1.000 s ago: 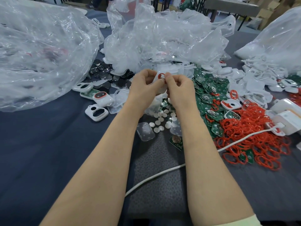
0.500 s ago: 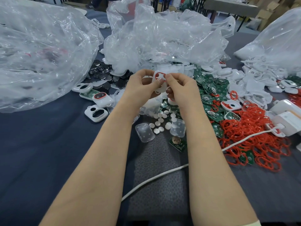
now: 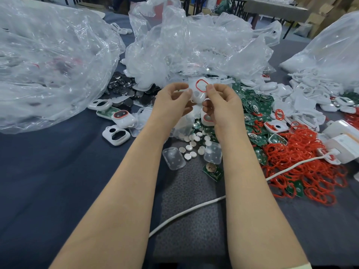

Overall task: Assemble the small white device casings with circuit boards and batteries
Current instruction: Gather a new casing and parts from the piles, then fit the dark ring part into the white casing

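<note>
A small white casing with a red ring seal set in its upper opening is held up above the table between both hands. My left hand pinches its left edge and my right hand pinches its right edge near the ring. Below them lie white round discs, clear plastic covers and green circuit boards. One board with a coin battery lies alone near my right forearm. A finished casing and an empty casing shell sit to the left.
Large crumpled clear plastic bags fill the left and back. A heap of red rings and white casing parts spreads on the right, beside white chargers with a white cable crossing the dark mat.
The casing has turned so its red-ringed face shows fully. Both hands have shifted slightly apart and upward on its edges.
</note>
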A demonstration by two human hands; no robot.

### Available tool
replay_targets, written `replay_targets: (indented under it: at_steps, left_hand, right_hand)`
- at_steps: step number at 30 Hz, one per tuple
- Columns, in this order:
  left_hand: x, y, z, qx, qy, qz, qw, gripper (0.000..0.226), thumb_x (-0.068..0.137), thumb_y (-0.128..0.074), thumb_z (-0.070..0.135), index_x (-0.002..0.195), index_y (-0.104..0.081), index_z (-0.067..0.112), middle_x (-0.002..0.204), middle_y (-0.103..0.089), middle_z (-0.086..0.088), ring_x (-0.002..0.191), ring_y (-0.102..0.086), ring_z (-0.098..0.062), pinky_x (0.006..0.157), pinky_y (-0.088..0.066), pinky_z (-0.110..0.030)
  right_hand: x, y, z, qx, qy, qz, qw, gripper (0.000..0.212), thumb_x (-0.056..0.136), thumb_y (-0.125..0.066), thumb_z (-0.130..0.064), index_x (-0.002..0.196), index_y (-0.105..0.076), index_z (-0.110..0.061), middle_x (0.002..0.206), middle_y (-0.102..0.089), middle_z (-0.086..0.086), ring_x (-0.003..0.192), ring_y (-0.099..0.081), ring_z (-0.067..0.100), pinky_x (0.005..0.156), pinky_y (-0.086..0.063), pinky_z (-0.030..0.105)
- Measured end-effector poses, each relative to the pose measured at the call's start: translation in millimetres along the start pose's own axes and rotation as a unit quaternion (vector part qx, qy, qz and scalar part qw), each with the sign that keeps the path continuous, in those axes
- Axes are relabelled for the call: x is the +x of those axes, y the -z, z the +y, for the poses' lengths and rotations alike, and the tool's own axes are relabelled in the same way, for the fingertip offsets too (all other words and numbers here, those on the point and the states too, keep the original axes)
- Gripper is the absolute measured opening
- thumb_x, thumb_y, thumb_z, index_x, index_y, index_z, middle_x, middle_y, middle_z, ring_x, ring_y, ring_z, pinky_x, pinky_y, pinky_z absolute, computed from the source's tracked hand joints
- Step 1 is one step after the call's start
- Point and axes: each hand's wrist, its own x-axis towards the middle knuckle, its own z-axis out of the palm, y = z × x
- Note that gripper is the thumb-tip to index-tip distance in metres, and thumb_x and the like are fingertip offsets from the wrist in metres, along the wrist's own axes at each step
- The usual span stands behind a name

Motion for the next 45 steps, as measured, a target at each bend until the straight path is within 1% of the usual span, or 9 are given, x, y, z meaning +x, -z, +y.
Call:
replay_targets:
  at_steps: [5,9,13,16,20,24,27,41,45]
  left_hand:
    - [-2.1,1.9,4.5,0.045,0.022,-0.02,0.999,0.044,0.094,-0.053,0.046,0.103,-0.066,0.005,0.099,-0.072,-0.011,0.085,-0.072,-0.019,0.08,-0.059,-0.032]
    - [-3.4,1.8,11.6,0.056,-0.014,-0.011,0.998,0.033,0.098,-0.051,0.036,0.09,-0.066,0.007,0.078,-0.065,-0.006,0.072,-0.061,-0.014,0.083,-0.058,-0.037]
    - [3.4,15.5,18.8,0.001,-0.016,0.103,0.995,0.027,0.102,-0.045,0.021,0.078,-0.056,0.015,0.078,-0.062,-0.006,0.076,-0.063,-0.02,0.071,-0.059,-0.037]
    - [9.5,40.9,24.0,-0.081,-0.038,0.236,0.968,0.022,0.102,-0.044,0.019,0.081,-0.05,0.016,0.079,-0.063,-0.006,0.068,-0.067,-0.016,0.068,-0.059,-0.035]
    - [15.7,77.5,33.4,-0.158,-0.05,0.33,0.929,0.016,0.102,-0.046,0.024,0.086,-0.046,0.018,0.076,-0.066,-0.005,0.043,-0.057,-0.002,0.046,-0.046,-0.02]
    - [17.1,91.1,39.2,-0.172,-0.044,0.324,0.929,0.013,0.1,-0.049,0.023,0.101,-0.052,0.01,0.085,-0.066,-0.009,0.047,-0.056,-0.005,0.045,-0.044,-0.019]
    - [17.1,92.9,39.1,-0.162,-0.035,0.311,0.936,0.015,0.098,-0.052,0.018,0.107,-0.055,0.006,0.09,-0.064,-0.012,0.052,-0.055,-0.007,0.047,-0.045,-0.02]
    - [10.2,67.8,34.1,-0.072,-0.065,0.29,0.952,0.022,0.093,-0.058,0.014,0.114,-0.061,0.007,0.089,-0.065,-0.005,0.049,-0.053,0.003,0.054,-0.041,-0.014]
    - [7.1,62.4,37.7,-0.083,-0.071,0.277,0.955,0.02,0.093,-0.057,0.013,0.112,-0.06,0.007,0.089,-0.064,-0.006,0.049,-0.056,0.002,0.056,-0.045,-0.019]
  right_hand:
    - [-8.6,-14.7,1.9,-0.185,0.13,-0.031,0.974,0.005,0.092,-0.061,-0.021,0.09,-0.065,-0.018,0.087,-0.066,0.0,0.077,-0.061,0.016,0.068,-0.052,0.028]
    - [-11.5,-28.9,1.1,-0.269,0.171,-0.045,0.947,0.019,0.09,-0.056,-0.01,0.102,-0.071,-0.01,0.093,-0.067,0.011,0.085,-0.062,0.023,0.079,-0.05,0.04]
    - [-14.8,-40.2,-9.2,-0.243,0.174,-0.128,0.946,0.027,0.09,-0.058,-0.007,0.115,-0.068,-0.013,0.104,-0.071,0.001,0.097,-0.066,0.014,0.09,-0.052,0.032]
    - [-15.9,-57.0,-15.3,-0.167,0.159,-0.103,0.968,0.022,0.089,-0.056,-0.003,0.106,-0.069,-0.01,0.096,-0.072,0.002,0.091,-0.067,0.012,0.089,-0.053,0.029]
    - [-8.8,-98.2,-6.1,-0.355,0.155,-0.136,0.912,0.021,0.09,-0.056,-0.011,0.104,-0.072,-0.012,0.106,-0.071,0.006,0.101,-0.063,0.019,0.092,-0.047,0.029]
    - [-5.3,-142.4,14.1,-0.517,0.104,-0.182,0.83,0.023,0.092,-0.054,-0.023,0.105,-0.069,-0.012,0.107,-0.068,0.011,0.103,-0.061,0.029,0.084,-0.049,0.032]
    - [-4.4,-158.0,17.2,-0.566,0.084,-0.176,0.801,0.02,0.091,-0.053,-0.02,0.104,-0.066,-0.013,0.109,-0.067,0.009,0.109,-0.059,0.028,0.103,-0.041,0.042]
    - [1.4,-148.1,11.3,-0.515,0.078,-0.286,0.804,0.03,0.095,-0.045,-0.022,0.121,-0.058,-0.014,0.123,-0.061,0.007,0.117,-0.053,0.028,0.107,-0.034,0.052]
    - [0.4,-133.9,8.6,-0.519,0.141,-0.218,0.814,0.021,0.093,-0.047,-0.017,0.108,-0.061,-0.011,0.111,-0.064,0.011,0.104,-0.058,0.03,0.086,-0.046,0.037]
